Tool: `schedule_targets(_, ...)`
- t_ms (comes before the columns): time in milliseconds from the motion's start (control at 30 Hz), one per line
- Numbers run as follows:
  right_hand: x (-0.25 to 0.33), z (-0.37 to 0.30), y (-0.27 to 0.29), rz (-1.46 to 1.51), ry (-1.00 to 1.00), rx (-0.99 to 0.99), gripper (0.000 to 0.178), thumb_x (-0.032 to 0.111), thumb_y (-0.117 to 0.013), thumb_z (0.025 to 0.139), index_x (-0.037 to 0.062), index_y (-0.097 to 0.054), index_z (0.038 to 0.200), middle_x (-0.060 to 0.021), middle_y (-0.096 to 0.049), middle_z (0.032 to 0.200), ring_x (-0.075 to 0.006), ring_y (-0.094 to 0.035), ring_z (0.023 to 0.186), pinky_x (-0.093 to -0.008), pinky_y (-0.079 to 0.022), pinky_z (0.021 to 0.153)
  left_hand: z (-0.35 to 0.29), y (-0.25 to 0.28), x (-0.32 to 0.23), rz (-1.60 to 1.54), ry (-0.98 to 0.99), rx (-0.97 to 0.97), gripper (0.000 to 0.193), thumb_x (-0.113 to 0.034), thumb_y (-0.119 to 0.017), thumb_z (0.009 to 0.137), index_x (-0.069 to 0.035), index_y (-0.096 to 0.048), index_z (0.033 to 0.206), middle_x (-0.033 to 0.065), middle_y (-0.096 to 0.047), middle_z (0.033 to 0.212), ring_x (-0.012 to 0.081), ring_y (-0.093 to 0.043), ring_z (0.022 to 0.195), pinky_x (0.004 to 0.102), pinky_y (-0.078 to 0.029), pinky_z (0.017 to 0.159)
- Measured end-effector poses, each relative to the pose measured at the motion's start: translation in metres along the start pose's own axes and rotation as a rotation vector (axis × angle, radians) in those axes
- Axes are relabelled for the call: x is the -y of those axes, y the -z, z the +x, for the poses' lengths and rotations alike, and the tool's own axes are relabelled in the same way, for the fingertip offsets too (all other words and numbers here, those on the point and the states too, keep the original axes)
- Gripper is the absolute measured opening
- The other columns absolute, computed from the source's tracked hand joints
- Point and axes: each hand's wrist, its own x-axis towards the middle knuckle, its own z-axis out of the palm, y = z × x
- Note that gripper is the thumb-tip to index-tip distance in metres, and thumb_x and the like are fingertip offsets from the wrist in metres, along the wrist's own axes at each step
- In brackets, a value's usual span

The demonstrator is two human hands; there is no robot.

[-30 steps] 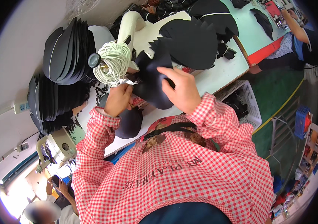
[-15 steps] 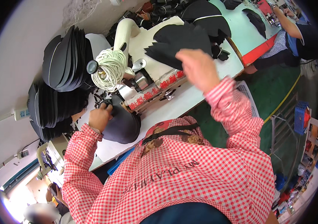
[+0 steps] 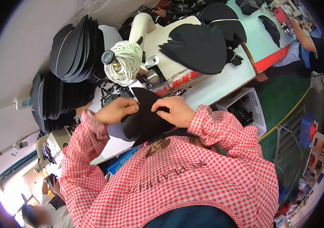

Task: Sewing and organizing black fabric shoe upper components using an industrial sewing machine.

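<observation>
In front of the sewing machine (image 3: 142,28), a black cut piece (image 3: 146,116) of sheet material with a pointed top hangs between my hands. My left hand (image 3: 117,111) pinches its upper left edge. On the right side, my right hand (image 3: 175,110) has thumb and fingers closed on the same piece. Partly covered behind it, a dark grey rounded piece (image 3: 117,131) rests on the white table (image 3: 118,146). A fanned stack of black pieces (image 3: 198,49) lies on the machine's cream bed, beyond my right hand.
A coil of white cord (image 3: 124,64) hangs on the machine. Tied stacks of black pieces (image 3: 76,53) stand along the wall at left. A white basket (image 3: 260,110) holding black pieces sits at right. A co-worker's arm (image 3: 302,36) works at the far right table.
My right hand has come back from the fanned stack to my left hand, and a black piece is now between them. My left hand has moved slightly right, off the dark grey piece.
</observation>
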Motion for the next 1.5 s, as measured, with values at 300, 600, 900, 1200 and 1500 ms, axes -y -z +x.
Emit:
schedule_targets(300,0.004,0.029,-0.064,0.391,-0.011,0.014,0.047,0.010,-0.060,0.074,-0.0018,-0.056,0.119,-0.0165,-0.065,0.091,-0.0186,-0.058,0.068,-0.0305,-0.048,0.067,0.012,0.035,0.015,-0.536,0.464,-0.059,0.021,-0.021,-0.054,0.090,-0.005,-0.053,0.077,0.0012,-0.045,0.050,0.0108,-0.039,0.033,0.0246,-0.032,0.035)
schedule_targets(600,-0.015,0.030,-0.025,0.265,0.020,-0.153,0.032,0.013,-0.061,0.076,0.0008,-0.064,0.106,-0.0162,-0.067,0.088,-0.0257,-0.066,0.078,-0.0349,-0.051,0.072,0.052,0.012,0.016,-0.266,0.292,-0.131,0.020,-0.021,-0.052,0.091,-0.003,-0.060,0.096,0.0024,-0.060,0.074,0.0115,-0.049,0.042,0.0255,-0.037,0.036)
schedule_targets(900,0.003,-0.025,0.063,-0.208,0.033,-0.445,0.020,0.004,-0.057,0.077,0.0044,-0.068,0.095,-0.0160,-0.063,0.074,-0.0293,-0.062,0.064,-0.0352,-0.048,0.060,0.023,-0.035,-0.006,-0.318,0.095,-0.166,0.039,-0.034,-0.036,0.100,-0.001,-0.050,0.117,0.0069,-0.063,0.081,0.0126,-0.062,0.053,0.0194,-0.044,0.041)
schedule_targets(1200,0.012,-0.017,0.056,-0.121,0.084,-0.636,0.022,0.000,-0.058,0.079,0.0004,-0.066,0.100,-0.0139,-0.066,0.080,-0.0191,-0.062,0.067,-0.0282,-0.048,0.064,0.029,-0.022,-0.007,0.136,0.153,-0.201,0.026,-0.020,-0.043,0.095,0.002,-0.057,0.091,0.0085,-0.058,0.060,0.0158,-0.054,0.041,0.0289,-0.042,0.040)
schedule_targets(1500,0.015,0.007,0.032,-0.235,0.122,-0.583,0.022,0.004,-0.059,0.077,0.0012,-0.065,0.098,-0.0197,-0.062,0.075,-0.0320,-0.061,0.065,-0.0380,-0.048,0.061,0.038,-0.018,0.002,0.030,0.148,-0.445,0.026,-0.015,-0.047,0.093,0.007,-0.060,0.088,0.0076,-0.056,0.056,0.0145,-0.053,0.039,0.0256,-0.042,0.039)
